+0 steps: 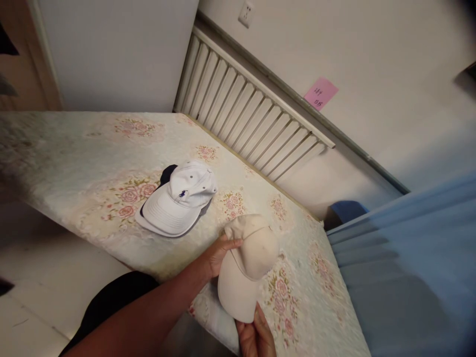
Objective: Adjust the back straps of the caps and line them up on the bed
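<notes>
A plain cream baseball cap (256,248) is held just above the flowered cloth near the front edge. My left hand (217,255) grips its side where crown and brim meet, thumb resting on the crown. At the tip of the brim, my right hand (256,333) pinches the edge between thumb and fingers. Left of these, a white cap (193,186) with a small dark blue horse-rider logo lies on the cloth, its brim toward the front. Another pale brim and a dark cap (168,174) show partly from beneath it; the rest of them is hidden.
The flowered cloth (178,139) covers a table-like surface. A white radiator (241,106) runs along its back edge, below a pink note (322,92) and a wall socket (246,14). Blue curtain (405,258) hangs at the right. Pale floor (29,292) shows at lower left.
</notes>
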`<state>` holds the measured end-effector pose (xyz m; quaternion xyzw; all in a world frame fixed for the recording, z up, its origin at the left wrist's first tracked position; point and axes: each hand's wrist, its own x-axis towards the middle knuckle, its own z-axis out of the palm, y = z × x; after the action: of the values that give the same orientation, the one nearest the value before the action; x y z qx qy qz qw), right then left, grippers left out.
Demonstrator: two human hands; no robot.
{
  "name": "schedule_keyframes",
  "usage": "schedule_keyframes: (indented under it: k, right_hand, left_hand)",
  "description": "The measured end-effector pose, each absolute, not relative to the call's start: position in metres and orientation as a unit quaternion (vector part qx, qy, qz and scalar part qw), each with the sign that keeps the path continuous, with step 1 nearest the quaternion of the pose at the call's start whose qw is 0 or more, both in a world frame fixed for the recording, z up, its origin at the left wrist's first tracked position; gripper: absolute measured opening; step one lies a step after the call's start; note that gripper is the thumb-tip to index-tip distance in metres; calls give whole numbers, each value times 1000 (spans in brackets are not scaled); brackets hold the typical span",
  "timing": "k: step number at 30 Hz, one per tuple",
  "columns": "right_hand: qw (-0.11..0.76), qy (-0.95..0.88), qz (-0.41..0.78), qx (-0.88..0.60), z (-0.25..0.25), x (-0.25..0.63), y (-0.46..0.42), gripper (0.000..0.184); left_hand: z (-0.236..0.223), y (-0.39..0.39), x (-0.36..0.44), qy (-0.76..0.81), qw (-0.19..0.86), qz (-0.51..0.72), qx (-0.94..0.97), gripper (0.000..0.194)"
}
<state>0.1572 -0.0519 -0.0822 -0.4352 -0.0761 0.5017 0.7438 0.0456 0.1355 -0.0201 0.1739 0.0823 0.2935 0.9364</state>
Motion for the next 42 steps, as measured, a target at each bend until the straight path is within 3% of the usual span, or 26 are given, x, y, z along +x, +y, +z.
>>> schedule_keyframes:
  k: [11, 26, 42]
  right_hand:
    - [748, -84, 504, -423, -80, 156, -50, 40]
    - [753, -77, 473, -450, -74, 157, -50, 43]
    - [752, -70, 490, -435, -71, 155, -51, 40]
  left_hand:
    - [-24, 137, 47, 62, 934, 306, 172, 50]
    - [-21, 139, 51, 65, 945, 294, 125, 38]
    - [-19, 144, 50, 88, 961, 254, 68, 39]
